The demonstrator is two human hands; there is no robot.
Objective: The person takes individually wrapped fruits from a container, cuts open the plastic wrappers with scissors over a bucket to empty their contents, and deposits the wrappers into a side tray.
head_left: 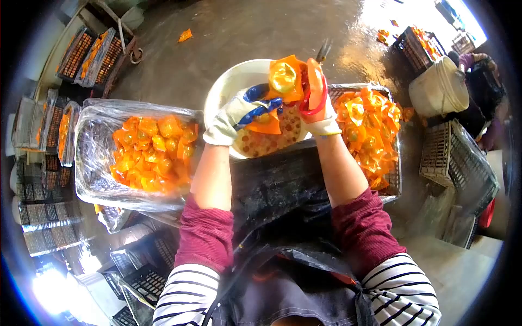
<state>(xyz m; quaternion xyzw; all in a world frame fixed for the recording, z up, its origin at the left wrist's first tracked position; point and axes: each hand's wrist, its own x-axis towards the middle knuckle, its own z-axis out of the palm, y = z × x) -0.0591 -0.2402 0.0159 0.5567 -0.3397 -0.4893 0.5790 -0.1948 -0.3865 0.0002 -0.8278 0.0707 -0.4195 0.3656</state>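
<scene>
Over a white bucket [222, 81], my left hand [239, 115] wears a white glove with blue-coated fingers. Those fingers are closed on an orange plastic wrapper [267, 126] with a rounded bulge. My right hand [317, 100], in a red and white glove, grips another orange plastic wrapper [296, 92] by its right side. A shiny golden round thing [283, 77] shows at that wrapper's middle; whether it is a filling or a hollow I cannot tell. Inside the bucket, several small brown round pieces [261, 145] sit in something pale. The hands hide part of the contents.
At left, a plastic-lined crate [92, 157] holds many orange wrapped pieces [155, 152]. Another crate [399, 174] of orange pieces [370, 136] stands at right. Beyond are a co-worker [481, 81], a white bucket [440, 89], and stacked crates [454, 155]. An orange scrap [185, 36] lies on the floor.
</scene>
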